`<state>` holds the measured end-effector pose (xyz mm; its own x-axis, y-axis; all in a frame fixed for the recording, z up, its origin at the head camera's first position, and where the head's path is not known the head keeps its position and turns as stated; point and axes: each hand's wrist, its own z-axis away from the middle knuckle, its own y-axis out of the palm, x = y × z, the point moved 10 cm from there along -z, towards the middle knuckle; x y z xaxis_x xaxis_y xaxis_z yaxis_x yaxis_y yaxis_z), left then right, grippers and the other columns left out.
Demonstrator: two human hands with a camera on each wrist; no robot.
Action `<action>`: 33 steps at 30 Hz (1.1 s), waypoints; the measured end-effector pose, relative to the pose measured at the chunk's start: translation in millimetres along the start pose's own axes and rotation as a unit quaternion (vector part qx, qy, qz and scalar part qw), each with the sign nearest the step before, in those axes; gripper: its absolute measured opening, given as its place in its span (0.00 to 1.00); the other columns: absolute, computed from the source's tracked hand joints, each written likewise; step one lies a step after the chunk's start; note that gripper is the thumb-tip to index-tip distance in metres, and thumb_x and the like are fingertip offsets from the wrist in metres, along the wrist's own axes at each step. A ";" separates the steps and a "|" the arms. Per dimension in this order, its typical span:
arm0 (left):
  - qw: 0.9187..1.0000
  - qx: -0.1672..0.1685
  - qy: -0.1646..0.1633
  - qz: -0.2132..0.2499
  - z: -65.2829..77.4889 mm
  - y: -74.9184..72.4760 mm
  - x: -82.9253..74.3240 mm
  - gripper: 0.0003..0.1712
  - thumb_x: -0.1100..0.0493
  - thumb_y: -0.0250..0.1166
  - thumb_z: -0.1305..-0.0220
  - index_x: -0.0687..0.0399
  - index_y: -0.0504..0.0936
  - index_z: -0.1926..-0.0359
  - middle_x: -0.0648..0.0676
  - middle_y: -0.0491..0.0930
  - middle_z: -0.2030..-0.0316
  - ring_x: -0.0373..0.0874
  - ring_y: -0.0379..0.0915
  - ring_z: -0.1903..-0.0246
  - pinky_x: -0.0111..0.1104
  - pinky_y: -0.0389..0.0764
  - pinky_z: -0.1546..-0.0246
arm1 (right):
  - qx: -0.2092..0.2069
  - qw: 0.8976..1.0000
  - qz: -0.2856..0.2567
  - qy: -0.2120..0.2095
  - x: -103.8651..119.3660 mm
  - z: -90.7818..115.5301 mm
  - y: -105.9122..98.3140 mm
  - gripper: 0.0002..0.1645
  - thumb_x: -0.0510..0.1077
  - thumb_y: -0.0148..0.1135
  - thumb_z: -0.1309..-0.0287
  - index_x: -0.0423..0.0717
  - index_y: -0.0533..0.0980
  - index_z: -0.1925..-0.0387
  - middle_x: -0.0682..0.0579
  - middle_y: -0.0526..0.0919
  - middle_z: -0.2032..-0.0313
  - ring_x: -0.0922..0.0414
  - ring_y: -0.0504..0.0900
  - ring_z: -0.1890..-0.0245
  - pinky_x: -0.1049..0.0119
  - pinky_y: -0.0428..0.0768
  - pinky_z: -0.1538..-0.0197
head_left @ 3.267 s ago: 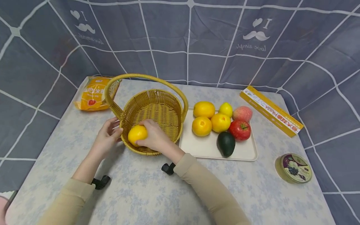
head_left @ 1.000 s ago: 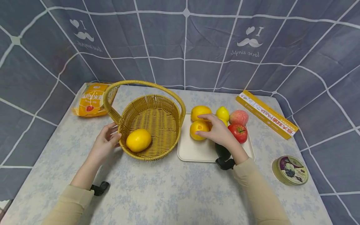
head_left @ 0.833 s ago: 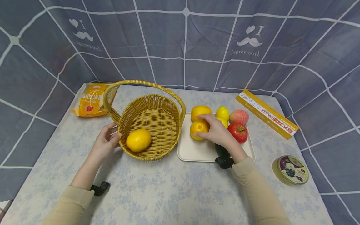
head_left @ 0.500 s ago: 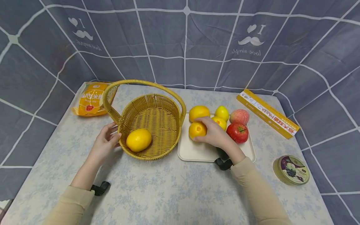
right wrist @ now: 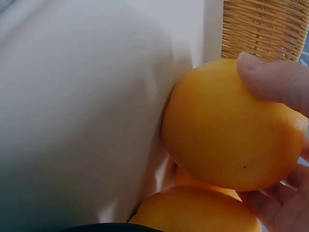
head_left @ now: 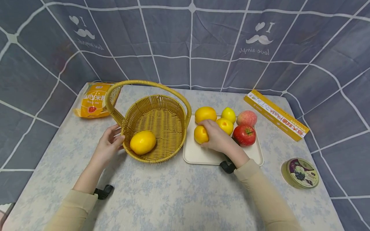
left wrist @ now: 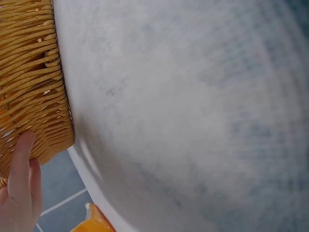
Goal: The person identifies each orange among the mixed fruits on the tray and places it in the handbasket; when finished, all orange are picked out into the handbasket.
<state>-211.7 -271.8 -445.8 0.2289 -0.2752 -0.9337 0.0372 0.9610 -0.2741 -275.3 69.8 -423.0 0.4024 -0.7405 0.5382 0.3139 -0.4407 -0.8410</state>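
Observation:
My left hand point(head_left: 108, 146) holds the left side of the woven basket point(head_left: 162, 158), thumb at its rim and fingers against the outer wall. In the left wrist view, the fingers lie along the weave. Inside the basket, front left, rests a yellow fruit point(head_left: 143, 142), a little longer than round. My right hand point(head_left: 218, 138) grips an orange point(head_left: 200, 134) on the left part of the cream tray point(head_left: 199, 157). The right wrist view shows the thumb on one side of that orange point(right wrist: 227, 130) and fingers curled under the other.
On the tray also lie an oblong orange-yellow fruit point(head_left: 205, 114), another orange point(head_left: 225, 126), a lemon point(head_left: 228, 114), a peach point(head_left: 247, 118), a red apple point(head_left: 244, 135) and a mostly hidden avocado. A pasta box point(head_left: 276, 115), round tin point(head_left: 300, 173) and snack bag point(head_left: 93, 101) stand around.
My right hand has let go of the yellow fruit in the basket, moved right to the tray and closed round the orange, which has turned slightly. The left hand has stayed at the basket.

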 end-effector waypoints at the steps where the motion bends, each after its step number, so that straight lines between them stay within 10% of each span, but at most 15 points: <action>1: 1.000 0.000 0.000 0.000 0.1 0.1 -0.1 0.37 0.56 0.49 0.23 0.56 0.43 0.22 0.66 0.52 0.26 0.50 0.63 0.34 0.21 0.80 0.57 | -0.001 1.000 0.000 0.000 -0.2 -0.4 -0.2 0.44 0.39 0.79 0.58 0.44 0.68 0.38 0.43 0.73 0.40 0.46 0.70 0.39 0.47 0.70 0.34; 21: 1.000 0.001 -0.002 0.004 -0.9 2.6 -2.6 0.37 0.56 0.48 0.23 0.55 0.42 0.22 0.66 0.52 0.26 0.59 0.57 0.31 0.21 0.79 0.57 | -0.025 0.992 -0.120 0.021 1.9 28.2 -23.1 0.48 0.53 0.81 0.59 0.55 0.69 0.35 0.54 0.73 0.37 0.51 0.72 0.40 0.47 0.69 0.34; 33: 1.000 -0.003 -0.009 -0.004 0.6 -0.3 -3.5 0.37 0.57 0.49 0.23 0.56 0.43 0.22 0.66 0.54 0.27 0.47 0.63 0.37 0.20 0.79 0.57 | -0.003 0.961 -0.274 -0.032 46.1 25.6 -14.8 0.45 0.45 0.80 0.58 0.49 0.70 0.37 0.51 0.74 0.38 0.52 0.73 0.40 0.50 0.73 0.34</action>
<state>-211.9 -271.2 -442.4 0.2462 -0.2821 -0.9273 0.0326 0.9586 -0.2829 -239.4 55.1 -384.3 0.2303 -0.3637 0.9026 0.4892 -0.7586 -0.4304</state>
